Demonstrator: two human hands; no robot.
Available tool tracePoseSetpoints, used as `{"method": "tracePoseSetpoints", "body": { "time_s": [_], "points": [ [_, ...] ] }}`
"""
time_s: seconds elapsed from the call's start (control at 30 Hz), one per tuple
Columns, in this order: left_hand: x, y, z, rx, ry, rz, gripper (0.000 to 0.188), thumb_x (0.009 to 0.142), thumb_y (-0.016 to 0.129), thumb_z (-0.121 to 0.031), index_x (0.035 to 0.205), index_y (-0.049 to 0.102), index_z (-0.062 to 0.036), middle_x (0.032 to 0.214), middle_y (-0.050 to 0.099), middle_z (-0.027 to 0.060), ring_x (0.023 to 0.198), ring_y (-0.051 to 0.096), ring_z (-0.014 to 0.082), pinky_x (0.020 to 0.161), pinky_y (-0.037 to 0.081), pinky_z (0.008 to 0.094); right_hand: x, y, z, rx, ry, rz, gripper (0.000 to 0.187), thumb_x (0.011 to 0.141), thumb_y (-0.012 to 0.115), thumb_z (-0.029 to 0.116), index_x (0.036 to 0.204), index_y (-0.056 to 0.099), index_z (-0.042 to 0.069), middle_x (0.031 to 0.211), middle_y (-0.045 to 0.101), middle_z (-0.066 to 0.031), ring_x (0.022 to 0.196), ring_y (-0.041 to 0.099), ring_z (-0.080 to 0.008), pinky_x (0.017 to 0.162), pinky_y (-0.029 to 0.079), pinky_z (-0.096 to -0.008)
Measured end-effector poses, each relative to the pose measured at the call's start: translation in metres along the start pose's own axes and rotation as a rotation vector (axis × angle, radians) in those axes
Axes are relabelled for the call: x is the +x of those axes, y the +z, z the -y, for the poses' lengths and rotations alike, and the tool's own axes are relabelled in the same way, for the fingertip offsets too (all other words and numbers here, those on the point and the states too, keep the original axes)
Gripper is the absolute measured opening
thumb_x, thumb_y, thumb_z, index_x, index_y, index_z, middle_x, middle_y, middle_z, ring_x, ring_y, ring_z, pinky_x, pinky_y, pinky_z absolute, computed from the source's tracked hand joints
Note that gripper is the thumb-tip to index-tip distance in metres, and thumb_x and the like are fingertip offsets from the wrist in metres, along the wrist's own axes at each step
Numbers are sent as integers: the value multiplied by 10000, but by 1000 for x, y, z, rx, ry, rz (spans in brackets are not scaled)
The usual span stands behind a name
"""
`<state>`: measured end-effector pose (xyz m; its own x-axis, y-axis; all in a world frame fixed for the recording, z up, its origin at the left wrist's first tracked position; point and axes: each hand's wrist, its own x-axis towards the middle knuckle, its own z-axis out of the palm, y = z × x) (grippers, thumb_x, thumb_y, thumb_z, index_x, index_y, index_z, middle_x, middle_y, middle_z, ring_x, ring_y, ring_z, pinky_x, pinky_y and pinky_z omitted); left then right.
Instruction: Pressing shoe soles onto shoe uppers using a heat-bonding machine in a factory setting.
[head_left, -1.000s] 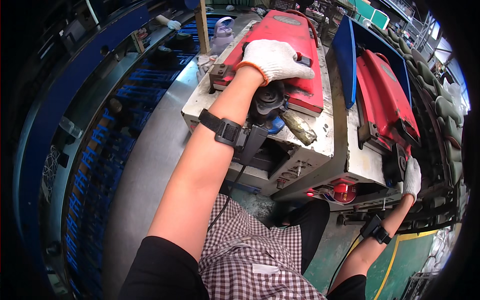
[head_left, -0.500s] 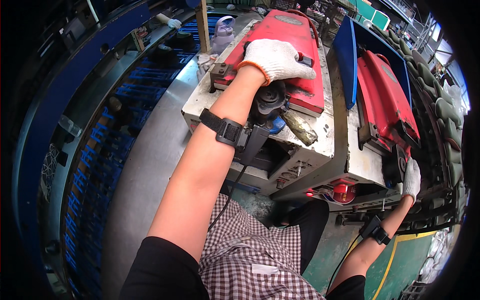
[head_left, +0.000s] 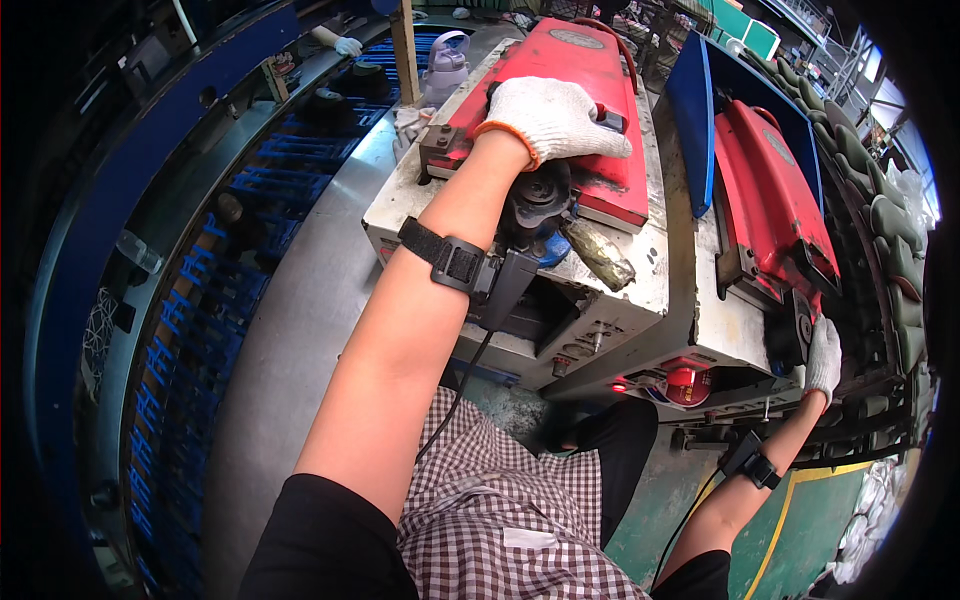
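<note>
My left hand (head_left: pixel 550 115), in a white knit glove with an orange cuff, is closed around a dark handle (head_left: pixel 610 119) on the red lid (head_left: pixel 585 75) of a white machine. Under that wrist sit a round black knob (head_left: pixel 543 200) and a worn, yellowish wrapped piece (head_left: pixel 600 253). Farther right, my gloved right hand (head_left: pixel 824 360) is at the front of a second machine with a red cover (head_left: pixel 775 185). Its fingers curl at a dark part (head_left: pixel 803 320) there; what they grip is mostly hidden.
A blue panel (head_left: pixel 688 125) stands between the red covers. A red button (head_left: pixel 682 377) sits low on the second machine. To the left runs a line of blue slats (head_left: pixel 165 370), beside another person's gloved hand (head_left: pixel 348 47). Several dark green shoe-like pieces (head_left: pixel 890 220) hang at right.
Both my hands hold their places. On the left, the blue slats and dark pieces on them have shifted slightly.
</note>
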<state>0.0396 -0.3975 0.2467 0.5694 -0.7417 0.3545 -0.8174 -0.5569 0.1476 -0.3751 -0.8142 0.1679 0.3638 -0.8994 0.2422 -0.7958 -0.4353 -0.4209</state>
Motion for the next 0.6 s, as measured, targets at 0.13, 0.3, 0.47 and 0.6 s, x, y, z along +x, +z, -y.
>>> {"method": "tracePoseSetpoints", "body": {
  "time_s": [0.13,0.3,0.47,0.6],
  "points": [
    [1,-4,-3,8,-33,80,740,783,567,-811,1096,820,-189,1150,771,99,1052,731,324,911,559,467,0,0,-2,-8,-4,-18,705,1050,511,537,1474,534,-25,1515,562,-193,1425,516,-313,1172,386,-375],
    [0,0,0,-5,-1,2,748,788,561,-819,937,813,-131,948,762,150,909,738,334,827,562,431,1,1,-4,21,8,-16,702,1048,518,537,1470,538,-23,1499,576,-197,1409,533,-315,1162,397,-375],
    [0,2,2,-7,17,-21,744,794,559,-815,914,813,-126,924,757,155,888,735,339,807,560,433,-3,0,4,-15,8,-27,701,1049,515,535,1471,536,-24,1495,579,-201,1405,536,-317,1159,400,-377],
    [0,2,1,-6,33,-43,741,793,560,-814,892,813,-124,901,753,158,868,731,343,794,559,432,0,2,-2,-29,-14,-55,691,1043,500,549,1446,563,-8,1443,612,-210,1360,568,-339,1123,423,-392]
  ]
}}
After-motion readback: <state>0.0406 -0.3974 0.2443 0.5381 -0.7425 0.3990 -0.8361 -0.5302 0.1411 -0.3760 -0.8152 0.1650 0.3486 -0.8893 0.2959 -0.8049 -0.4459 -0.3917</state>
